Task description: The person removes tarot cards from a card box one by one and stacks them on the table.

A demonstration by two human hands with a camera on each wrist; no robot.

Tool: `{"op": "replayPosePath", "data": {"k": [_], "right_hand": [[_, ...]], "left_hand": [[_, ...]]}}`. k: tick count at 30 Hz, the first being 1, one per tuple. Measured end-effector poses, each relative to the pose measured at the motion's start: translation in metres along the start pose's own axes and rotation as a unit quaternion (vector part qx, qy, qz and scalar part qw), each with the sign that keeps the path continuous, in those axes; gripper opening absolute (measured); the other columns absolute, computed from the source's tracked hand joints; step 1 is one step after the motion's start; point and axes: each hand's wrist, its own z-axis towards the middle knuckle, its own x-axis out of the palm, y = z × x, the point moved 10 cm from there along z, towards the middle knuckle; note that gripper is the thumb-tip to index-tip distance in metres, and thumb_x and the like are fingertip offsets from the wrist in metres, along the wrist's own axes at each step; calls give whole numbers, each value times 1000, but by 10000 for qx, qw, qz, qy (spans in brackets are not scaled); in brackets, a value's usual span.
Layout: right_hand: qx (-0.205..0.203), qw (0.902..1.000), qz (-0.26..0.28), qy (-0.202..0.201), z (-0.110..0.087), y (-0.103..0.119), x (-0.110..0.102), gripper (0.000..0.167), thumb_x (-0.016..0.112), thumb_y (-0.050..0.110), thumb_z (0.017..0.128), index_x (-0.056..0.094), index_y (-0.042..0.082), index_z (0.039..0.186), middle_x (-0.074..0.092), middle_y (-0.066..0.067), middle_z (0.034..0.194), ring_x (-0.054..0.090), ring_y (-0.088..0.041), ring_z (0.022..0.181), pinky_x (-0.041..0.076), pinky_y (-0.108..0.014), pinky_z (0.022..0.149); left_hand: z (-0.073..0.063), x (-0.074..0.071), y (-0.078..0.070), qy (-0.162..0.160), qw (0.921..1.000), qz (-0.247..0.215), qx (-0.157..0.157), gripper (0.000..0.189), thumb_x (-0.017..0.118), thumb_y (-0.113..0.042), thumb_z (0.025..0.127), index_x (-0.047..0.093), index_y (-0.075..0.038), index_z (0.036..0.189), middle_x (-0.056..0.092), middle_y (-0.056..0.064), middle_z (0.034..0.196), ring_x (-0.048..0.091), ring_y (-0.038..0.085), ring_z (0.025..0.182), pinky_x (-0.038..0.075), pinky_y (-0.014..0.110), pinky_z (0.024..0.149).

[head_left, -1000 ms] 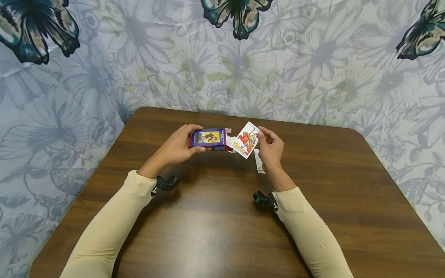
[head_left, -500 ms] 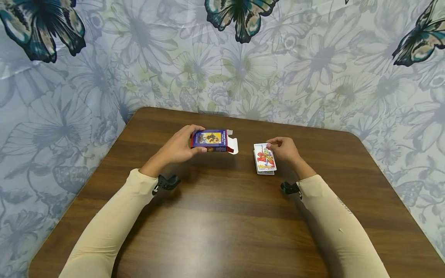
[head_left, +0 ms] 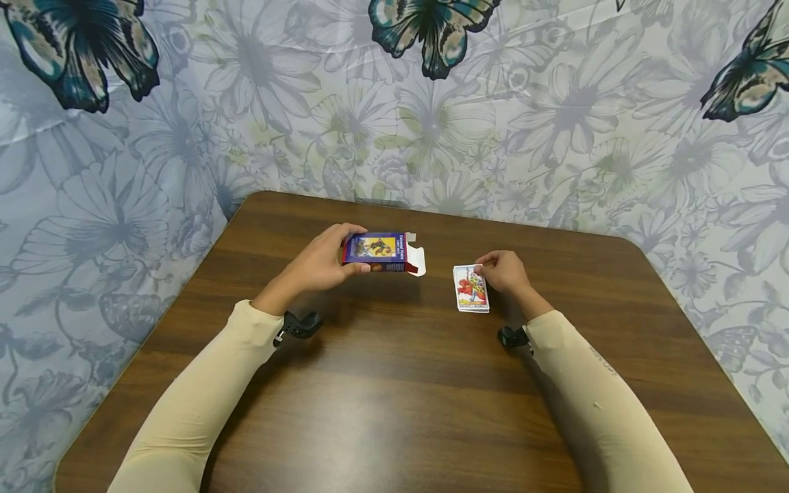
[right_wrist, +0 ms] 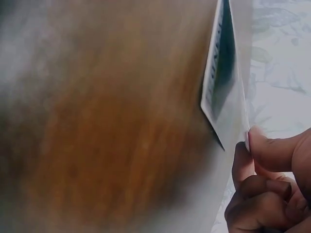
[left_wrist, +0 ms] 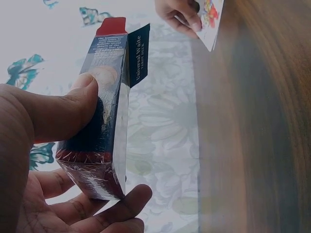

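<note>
In the head view my left hand (head_left: 317, 266) grips a blue and red tarot card box (head_left: 377, 248) from its left end, thumb along the near side. The white flaps (head_left: 417, 260) at the box's right end stand open. To the right, my right hand (head_left: 507, 274) pinches a picture card (head_left: 471, 286) at its upper right corner. This card lies over a small pile, its edges almost lined up with those below. The right wrist view shows thumb and forefinger on the card's edge, with another card (right_wrist: 224, 92) beneath. Whatever is inside the box is hidden.
Both hands work near the far side of a brown wooden table (head_left: 370, 383). Behind it hangs a floral cloth (head_left: 431, 144) with butterfly prints. Each wrist wears a black camera band, such as the left band (head_left: 301, 324).
My right hand has carried the card from beside the box's open end rightward and down onto the pile, then brought it closer in line. The left hand still holds the box in nearly the same place.
</note>
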Motion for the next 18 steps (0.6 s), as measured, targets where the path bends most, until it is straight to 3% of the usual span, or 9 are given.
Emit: {"op": "replayPosePath", "data": {"k": [6,13,15,18], "right_hand": [[211,9992,-331,92,2,-1,4,25,64,23,93,73,4,108,68,-14,101,58,-24,86,45,-28,66],[204,9974,-681,120,3,3,7,25,68,25,91,72,5,105,70,-15,108,61,-28,94,48,-40,80],[129,9977,-663,-57,2,8,4,25,66,27,92,72,6,103,70,-14,106,62,-27,90,49,-40,77],[-134,9972,-216,-704,0,30,-10,27,62,31,96,72,7,100,71,-12,97,61,-24,79,48,-35,68]], "left_hand": [[0,1,1,20,10000,-13,-2,67,78,-33,85,47,-12,140,53,10,132,51,25,112,44,46,97],[2,0,1,-9,10000,7,48,67,78,-32,85,47,-12,140,53,10,131,51,25,111,44,46,96],[2,1,1,-5,10000,22,50,67,78,-32,85,47,-12,140,53,10,131,51,25,111,44,46,97],[2,0,2,-6,10000,34,13,67,78,-33,85,47,-12,140,53,10,131,50,25,111,44,46,97]]}}
